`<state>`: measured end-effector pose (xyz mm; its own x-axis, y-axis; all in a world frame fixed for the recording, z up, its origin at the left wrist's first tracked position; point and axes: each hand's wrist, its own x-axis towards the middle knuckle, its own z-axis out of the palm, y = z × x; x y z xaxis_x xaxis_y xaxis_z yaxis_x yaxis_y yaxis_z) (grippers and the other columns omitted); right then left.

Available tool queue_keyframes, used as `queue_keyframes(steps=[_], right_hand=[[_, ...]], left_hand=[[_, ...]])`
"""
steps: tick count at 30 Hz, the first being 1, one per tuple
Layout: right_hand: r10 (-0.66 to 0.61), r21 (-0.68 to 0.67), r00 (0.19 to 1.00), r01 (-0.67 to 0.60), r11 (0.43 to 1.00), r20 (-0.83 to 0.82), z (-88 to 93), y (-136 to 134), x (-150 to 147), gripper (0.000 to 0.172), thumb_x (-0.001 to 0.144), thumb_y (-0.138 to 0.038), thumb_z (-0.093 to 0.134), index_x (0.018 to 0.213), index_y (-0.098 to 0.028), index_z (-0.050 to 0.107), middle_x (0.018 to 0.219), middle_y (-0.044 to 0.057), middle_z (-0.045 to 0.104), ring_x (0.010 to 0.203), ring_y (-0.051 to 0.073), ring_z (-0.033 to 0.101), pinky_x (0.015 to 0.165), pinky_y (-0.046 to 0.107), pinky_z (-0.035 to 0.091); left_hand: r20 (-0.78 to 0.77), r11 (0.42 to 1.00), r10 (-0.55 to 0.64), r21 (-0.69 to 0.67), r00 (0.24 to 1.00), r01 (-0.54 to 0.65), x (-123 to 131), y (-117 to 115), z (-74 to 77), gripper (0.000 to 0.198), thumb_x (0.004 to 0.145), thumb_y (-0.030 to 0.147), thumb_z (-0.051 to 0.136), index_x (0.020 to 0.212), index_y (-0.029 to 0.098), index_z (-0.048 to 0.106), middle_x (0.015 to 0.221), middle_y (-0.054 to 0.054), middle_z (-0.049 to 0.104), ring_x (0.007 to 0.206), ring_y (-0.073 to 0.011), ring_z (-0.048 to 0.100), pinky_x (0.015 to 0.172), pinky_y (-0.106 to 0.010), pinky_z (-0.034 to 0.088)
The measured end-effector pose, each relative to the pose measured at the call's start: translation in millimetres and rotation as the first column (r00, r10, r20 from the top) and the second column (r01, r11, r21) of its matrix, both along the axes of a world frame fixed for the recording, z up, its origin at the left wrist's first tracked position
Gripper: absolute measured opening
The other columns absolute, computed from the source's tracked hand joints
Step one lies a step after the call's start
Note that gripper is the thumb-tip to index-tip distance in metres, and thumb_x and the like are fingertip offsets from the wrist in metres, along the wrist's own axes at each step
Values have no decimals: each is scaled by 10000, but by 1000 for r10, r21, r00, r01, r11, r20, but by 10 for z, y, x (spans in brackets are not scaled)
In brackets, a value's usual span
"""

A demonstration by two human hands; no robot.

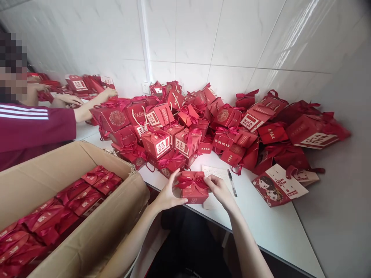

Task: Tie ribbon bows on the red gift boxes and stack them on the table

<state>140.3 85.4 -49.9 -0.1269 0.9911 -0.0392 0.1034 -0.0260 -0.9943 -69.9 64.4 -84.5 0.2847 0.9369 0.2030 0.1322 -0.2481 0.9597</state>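
Note:
A small red gift box (194, 197) with a red ribbon bow (193, 180) on top is between my hands at the table's front edge. My left hand (169, 195) grips its left side, thumb along the lower front and fingers round the back. At the box's upper right, my right hand (218, 189) is closed in a pinch on the end of the bow. Just behind and right of the box lies a handwritten paper pad (217, 173), partly covered by my right hand, with a black pen (232, 182) beside it.
A large pile of red gift boxes (156, 143) covers the table's back, against the tiled wall. At my left stands an open cardboard carton (95, 220) with rows of ribboned boxes. A flat printed box (278, 185) lies at right. Beyond the carton, a co-worker's arm (92, 106) reaches to the pile.

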Motion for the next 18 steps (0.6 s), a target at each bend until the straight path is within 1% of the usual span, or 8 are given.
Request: queue_keyframes(steps=[3,5,8,9,11,13,15,18], right_hand=[[3,-82,999,-7,997,-45,-202,-51,58,494,669,-662,577,597,-187,459,563,-34,476,525,120,463,558,273,431],[6,-113,996,-16,993,-90,-251,-85,88,479,701,-641,566,608,-182,468,572,-33,484,536,116,473,588,273,440],[23,-102,991,-36,994,-128,-264,-104,100,452,717,-591,598,586,-179,464,557,-40,478,532,104,457,588,253,420],[28,-89,990,-41,995,-139,-267,-102,93,446,722,-577,604,579,-179,462,553,-41,476,530,101,451,584,248,413],[36,-72,984,-49,996,-174,-282,-88,71,436,732,-563,604,576,-179,472,553,-39,481,529,101,449,582,249,409],[21,-78,972,-41,996,-234,-313,-61,75,430,725,-560,613,572,-180,483,554,-32,491,528,108,460,587,265,423],[-75,-91,943,48,995,-324,-356,-20,156,412,690,-544,651,565,-191,480,531,-38,474,514,116,467,586,287,445],[-328,-105,821,317,943,-466,-404,63,465,390,626,-490,699,547,-220,429,466,-74,380,468,124,457,564,315,477]], left_hand=[[43,993,-87,-74,995,90,-33,-3,-176,1010,613,357,749,1413,252,143,1469,-146,267,1320,-280,337,1051,-439,334],[90,996,-16,-83,996,24,-51,-14,-178,878,644,456,702,1362,239,247,1434,-140,324,1295,-275,367,1016,-416,366],[8,956,254,-151,967,-250,-11,-24,-63,423,781,543,495,1014,190,498,1036,-80,582,998,-230,562,867,-372,439],[-47,938,300,-167,953,-303,18,-23,-18,359,808,536,449,863,186,507,854,-35,579,854,-201,573,804,-345,445],[-106,938,279,-183,954,-295,72,-11,44,351,821,512,433,676,192,452,645,25,475,665,-155,511,697,-293,425],[-75,951,222,-205,972,-233,84,11,48,355,803,500,460,624,194,437,592,40,433,609,-139,466,639,-267,397],[-19,934,262,-245,965,-259,22,31,2,349,767,500,499,609,191,456,573,37,447,594,-141,460,620,-266,384],[38,879,398,-302,917,-369,-189,21,-44,342,729,496,524,588,193,450,522,38,435,552,-140,448,609,-275,384]])
